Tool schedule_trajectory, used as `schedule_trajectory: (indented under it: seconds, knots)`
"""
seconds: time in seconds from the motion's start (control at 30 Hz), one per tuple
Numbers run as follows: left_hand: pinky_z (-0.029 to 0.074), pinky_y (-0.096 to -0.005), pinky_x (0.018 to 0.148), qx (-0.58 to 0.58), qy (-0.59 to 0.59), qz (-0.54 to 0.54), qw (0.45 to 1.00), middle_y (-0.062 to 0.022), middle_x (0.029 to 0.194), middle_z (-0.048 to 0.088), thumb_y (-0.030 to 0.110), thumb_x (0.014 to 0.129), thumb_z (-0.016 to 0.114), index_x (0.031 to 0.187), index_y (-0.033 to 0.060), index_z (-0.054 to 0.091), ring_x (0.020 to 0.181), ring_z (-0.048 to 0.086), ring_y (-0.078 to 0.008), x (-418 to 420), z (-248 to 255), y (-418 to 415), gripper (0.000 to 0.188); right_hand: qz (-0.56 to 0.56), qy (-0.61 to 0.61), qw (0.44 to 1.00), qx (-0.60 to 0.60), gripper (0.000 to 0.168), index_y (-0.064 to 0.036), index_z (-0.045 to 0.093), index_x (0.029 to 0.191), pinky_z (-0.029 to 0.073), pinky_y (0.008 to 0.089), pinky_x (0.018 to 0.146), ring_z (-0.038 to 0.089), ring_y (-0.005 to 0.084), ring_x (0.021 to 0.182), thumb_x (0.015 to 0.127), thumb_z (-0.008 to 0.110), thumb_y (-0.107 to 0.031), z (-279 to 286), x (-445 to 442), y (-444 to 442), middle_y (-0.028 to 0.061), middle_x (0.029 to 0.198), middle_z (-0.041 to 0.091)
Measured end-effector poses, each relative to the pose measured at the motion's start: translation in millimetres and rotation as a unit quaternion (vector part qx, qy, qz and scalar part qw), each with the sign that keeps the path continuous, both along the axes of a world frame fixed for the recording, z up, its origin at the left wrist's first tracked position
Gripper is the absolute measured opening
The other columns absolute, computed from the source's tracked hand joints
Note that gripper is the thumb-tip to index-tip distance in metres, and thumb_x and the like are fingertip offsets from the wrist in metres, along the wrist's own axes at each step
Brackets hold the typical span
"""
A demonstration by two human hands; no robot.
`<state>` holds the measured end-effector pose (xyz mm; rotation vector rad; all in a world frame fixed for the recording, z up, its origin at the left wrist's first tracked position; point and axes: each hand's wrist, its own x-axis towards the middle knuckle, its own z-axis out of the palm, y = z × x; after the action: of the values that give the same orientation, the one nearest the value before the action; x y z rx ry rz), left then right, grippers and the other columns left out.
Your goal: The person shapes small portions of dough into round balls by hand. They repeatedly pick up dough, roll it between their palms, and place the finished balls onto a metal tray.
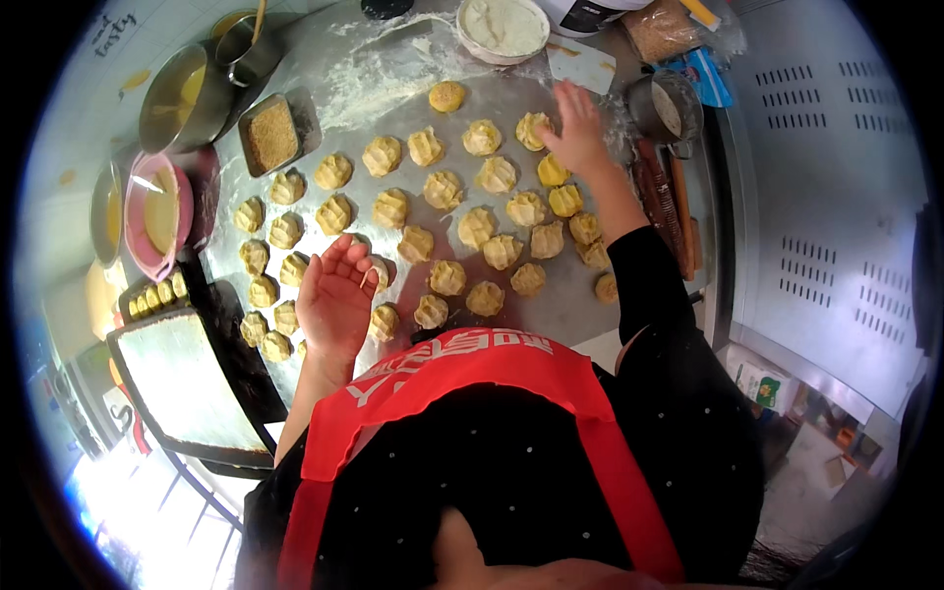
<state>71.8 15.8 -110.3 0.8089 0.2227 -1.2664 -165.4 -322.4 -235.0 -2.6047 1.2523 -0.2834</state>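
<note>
Many pleated dough pieces [442, 190] lie in loose rows on a floured metal worktop [346, 88]. My left hand [338, 295] is palm up at the left of the middle, fingers slightly curled; a dough piece [377, 274] shows just beside its fingertips, and whether they touch is unclear. My right hand [579, 129] reaches to the far right, fingers spread, its thumb at the edge of a pleated dough piece [532, 131]. Smoother yellow dough pieces [566, 200] lie below that hand. One rounder piece with a browner top [447, 96] sits farthest back.
Left: a metal tin of crumbs or seeds [271, 137], a pink basin [158, 214], a steel pot [177, 96] and a baking tray [188, 380]. Back: a bowl of flour [503, 29] and a white scraper [582, 63]. Right: a metal pan [664, 107] and rolling pins [682, 214].
</note>
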Motion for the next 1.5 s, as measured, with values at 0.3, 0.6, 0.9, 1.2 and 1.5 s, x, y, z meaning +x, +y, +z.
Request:
schedule_trajectory:
  seconds: [0.3, 0.6, 0.9, 1.2, 1.5]
  knots:
    - [0.044, -0.0308, 0.082, 0.064, -0.067, -0.097, 0.991, -0.0085, 0.096, 0.065, 0.023, 0.091, 0.051, 0.108, 0.0031, 0.058, 0.088, 0.058, -0.0184, -9.6, 11.0, 4.9, 0.027, 0.008, -0.181, 0.976, 0.118, 0.038, -0.008, 0.061, 0.103, 0.048, 0.0379, 0.083, 0.057, 0.0299, 0.098, 0.066, 0.065, 0.002, 55.3, 44.7, 42.7, 0.0116, 0.104, 0.058]
    - [0.045, -0.0315, 0.09, -0.137, -0.138, -0.039, 0.98, -0.0108, 0.115, 0.056, 0.015, 0.096, 0.048, 0.13, 0.001, 0.042, 0.104, 0.055, -0.0199, -28.0, 72.2, -15.8, 0.037, 0.246, -0.35, 0.904, 0.002, 0.059, -0.007, 0.055, 0.119, 0.046, 0.0351, 0.085, 0.054, 0.0288, 0.102, 0.062, 0.067, 0.006, 223.6, 93.0, 233.7, 0.0107, 0.11, 0.056]
    - [0.045, -0.0499, 0.096, -0.311, -0.123, 0.023, 0.942, -0.0159, 0.128, 0.049, 0.007, 0.093, 0.047, 0.124, 0.0063, 0.045, 0.122, 0.046, -0.0305, -42.9, 115.1, 36.3, 0.03, 0.209, -0.512, 0.824, 0.124, 0.053, 0.0, 0.058, 0.115, 0.051, 0.0288, 0.074, 0.061, 0.0176, 0.087, 0.066, 0.078, 0.001, 221.5, 95.9, 292.3, 0.0117, 0.105, 0.061]
    - [0.045, -0.0401, 0.096, -0.258, -0.173, 0.116, 0.943, -0.017, 0.13, 0.048, -0.003, 0.091, 0.043, 0.123, 0.0022, 0.047, 0.119, 0.05, -0.0278, -52.7, 125.0, 60.2, 0.033, 0.25, -0.488, 0.836, -0.024, 0.041, -0.001, 0.063, 0.107, 0.052, 0.03, 0.066, 0.063, 0.0238, 0.076, 0.068, 0.074, 0.005, 236.8, 94.9, 317.6, 0.0132, 0.094, 0.064]
    - [0.045, -0.027, 0.086, -0.296, -0.13, 0.07, 0.944, -0.0126, 0.13, 0.05, -0.004, 0.09, 0.04, 0.13, -0.0006, 0.045, 0.104, 0.056, -0.0167, -56.6, 138.3, 76.8, 0.04, 0.143, -0.591, 0.687, 0.397, 0.029, -0.001, 0.065, 0.096, 0.049, 0.0281, 0.061, 0.061, 0.018, 0.073, 0.069, 0.072, 0.006, 269.6, 96.1, 326.1, 0.0089, 0.084, 0.06]
